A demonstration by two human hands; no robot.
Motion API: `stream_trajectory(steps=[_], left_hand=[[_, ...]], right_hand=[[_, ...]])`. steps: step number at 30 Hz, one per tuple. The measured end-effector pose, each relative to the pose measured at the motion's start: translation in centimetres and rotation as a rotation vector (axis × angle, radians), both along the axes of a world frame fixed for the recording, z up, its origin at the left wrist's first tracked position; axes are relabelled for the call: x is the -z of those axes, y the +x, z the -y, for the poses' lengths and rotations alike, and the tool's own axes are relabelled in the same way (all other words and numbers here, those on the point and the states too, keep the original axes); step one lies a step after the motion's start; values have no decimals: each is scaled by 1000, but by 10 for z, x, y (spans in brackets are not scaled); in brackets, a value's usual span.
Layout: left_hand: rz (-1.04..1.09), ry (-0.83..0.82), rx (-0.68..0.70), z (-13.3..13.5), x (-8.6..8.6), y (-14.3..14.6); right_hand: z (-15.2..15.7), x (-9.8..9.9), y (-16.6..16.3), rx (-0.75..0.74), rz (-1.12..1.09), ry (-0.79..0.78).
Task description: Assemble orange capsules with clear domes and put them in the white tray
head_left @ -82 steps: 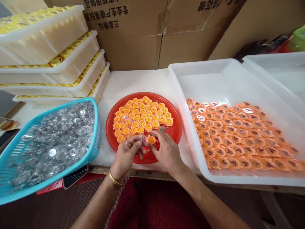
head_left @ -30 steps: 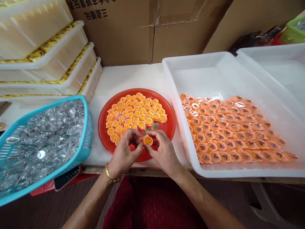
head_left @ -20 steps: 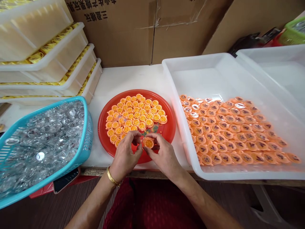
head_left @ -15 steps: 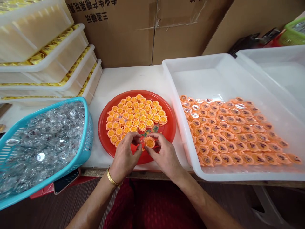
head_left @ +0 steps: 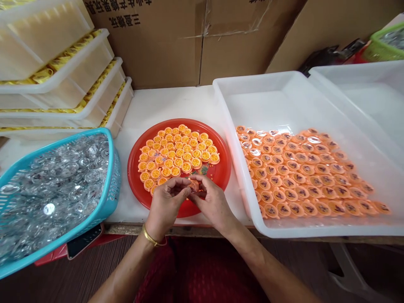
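My right hand (head_left: 213, 202) pinches a small orange plastic cup (head_left: 193, 184) above the near edge of a round red tray (head_left: 222, 168). From the other side, the thumb and fingers of my left hand (head_left: 168, 200) are closed against the same piece. The cup is tilted and partly covered by fingertips; a dark mark shows on its face, perhaps a clear lid. On the tray lie many similar orange cups (head_left: 178, 152) with yellow bits inside.
Left of the tray, a blue basket (head_left: 115, 181) holds clear plastic pieces. Behind it rise stacked white bins (head_left: 94, 84) with yellow parts. To the right, a white bin (head_left: 271, 230) contains rows of orange cups (head_left: 299, 181) with dark printed tops. Cardboard boxes (head_left: 164, 46) stand behind.
My left fingers have moved right and now meet the cup held in my right hand. The cup has turned from facing up to tilted. The view has shifted slightly.
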State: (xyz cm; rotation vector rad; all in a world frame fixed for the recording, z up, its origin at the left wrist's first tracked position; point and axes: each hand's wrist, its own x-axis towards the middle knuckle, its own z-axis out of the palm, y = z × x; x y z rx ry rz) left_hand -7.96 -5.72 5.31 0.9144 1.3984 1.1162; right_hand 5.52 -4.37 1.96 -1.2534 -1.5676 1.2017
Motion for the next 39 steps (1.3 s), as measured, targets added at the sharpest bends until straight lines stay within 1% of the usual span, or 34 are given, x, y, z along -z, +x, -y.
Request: stream_trajectory(steps=[3,7,13,18,21,24,26,28,30,32,39], left_hand=[[-72,26,-33,-1,7,1],[6,-2,-35,-3,10,-2],[89,0,-21,-5,-1,4],[160,14,-18,-5,-6,-4],[119,-2,-38,-5,-4,-11],[60,-8,-28,-6,-1,-10],[-14,36,-17,-8,1,-5],[-131,108,-3,-11,4,0],[-251,171,16,-14,7,3],[-320,193,28,-16,10,4],[-314,182,62,-14,13,3]], right_hand=[[1,1,-2,-13,-61,-42],[0,4,-3,-9,-135,-103],[-4,-2,2,-34,-320,-255],[-5,-3,3,29,-466,-314],[-4,-2,3,46,-505,-326],[-2,-5,4,29,-521,-345],[0,-8,5,-1,-543,-341],[1,-10,6,-19,-551,-327],[1,-9,5,-3,-527,-316],[0,-6,3,37,-499,-321],[-3,1,-1,159,-552,-350]])
